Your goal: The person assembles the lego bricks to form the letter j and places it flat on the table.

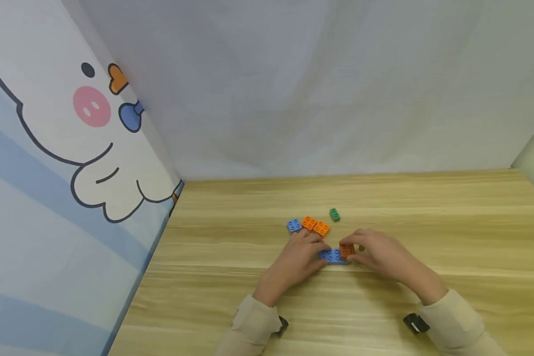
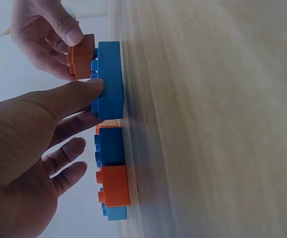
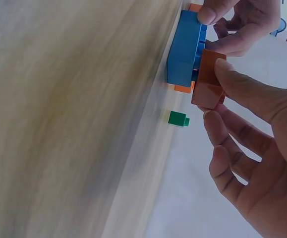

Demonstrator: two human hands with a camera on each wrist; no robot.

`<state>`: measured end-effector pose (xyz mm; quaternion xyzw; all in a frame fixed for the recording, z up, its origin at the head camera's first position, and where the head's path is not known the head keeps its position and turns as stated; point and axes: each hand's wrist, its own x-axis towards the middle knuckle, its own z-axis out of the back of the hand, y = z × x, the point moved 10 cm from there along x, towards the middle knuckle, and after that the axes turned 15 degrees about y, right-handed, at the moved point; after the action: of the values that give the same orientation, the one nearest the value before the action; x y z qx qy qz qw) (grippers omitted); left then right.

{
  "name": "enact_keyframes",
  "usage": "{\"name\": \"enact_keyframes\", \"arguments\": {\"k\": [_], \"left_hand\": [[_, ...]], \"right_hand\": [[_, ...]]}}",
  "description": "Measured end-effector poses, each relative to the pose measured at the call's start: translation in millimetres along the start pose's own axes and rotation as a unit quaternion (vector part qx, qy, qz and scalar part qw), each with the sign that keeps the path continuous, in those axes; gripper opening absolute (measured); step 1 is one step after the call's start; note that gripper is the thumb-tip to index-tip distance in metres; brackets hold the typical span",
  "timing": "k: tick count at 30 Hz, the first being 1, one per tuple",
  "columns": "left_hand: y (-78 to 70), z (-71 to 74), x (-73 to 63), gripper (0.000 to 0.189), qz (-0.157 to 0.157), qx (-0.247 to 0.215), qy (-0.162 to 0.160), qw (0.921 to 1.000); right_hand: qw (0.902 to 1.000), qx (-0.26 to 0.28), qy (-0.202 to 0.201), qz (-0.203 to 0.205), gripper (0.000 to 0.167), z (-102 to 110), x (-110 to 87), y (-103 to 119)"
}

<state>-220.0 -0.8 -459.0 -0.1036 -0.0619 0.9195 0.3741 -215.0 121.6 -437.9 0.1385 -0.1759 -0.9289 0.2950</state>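
A long blue toy brick (image 1: 331, 256) lies studs up on the table, its left end pinched between the thumb and a finger of my left hand (image 1: 297, 259). My right hand (image 1: 382, 252) pinches an orange brick (image 1: 347, 250) by its sides, over the right end of the blue one. In the right wrist view the orange brick (image 3: 207, 79) sits at the studs of the long blue brick (image 3: 184, 47), slightly tilted. The left wrist view shows my left thumb on the side of the blue brick (image 2: 110, 64), the other fingers spread behind.
Just beyond my left fingers stand a small blue brick (image 1: 294, 225) and two orange bricks, a left one (image 1: 309, 222) and a right one (image 1: 322, 228). A small green brick (image 1: 334, 214) lies farther back. A pale curtain (image 1: 329, 99) hangs behind the wooden table (image 1: 449, 222).
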Motion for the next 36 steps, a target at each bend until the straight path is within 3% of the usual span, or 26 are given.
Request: {"name": "enact_keyframes", "arguments": {"k": [15, 27, 36], "left_hand": [[3.4, -4.9, -1.0, 0.031, 0.006, -0.007, 0.01, 0.9999], [6.6, -3.1, -4.7, 0.032, 0.014, -0.008, 0.004, 0.9999], [4.2, -5.9, -1.8, 0.032, 0.005, -0.023, 0.005, 0.9997]], "right_hand": [[0.9989, -0.045, -0.012, -0.009, 0.03, 1.0, 1.0, 8.3], [0.9989, -0.041, -0.02, -0.013, 0.029, 0.2, 5.7, 9.7], [0.9982, -0.023, -0.033, -0.045, 0.032, -5.1, 2.8, 3.9]]}}
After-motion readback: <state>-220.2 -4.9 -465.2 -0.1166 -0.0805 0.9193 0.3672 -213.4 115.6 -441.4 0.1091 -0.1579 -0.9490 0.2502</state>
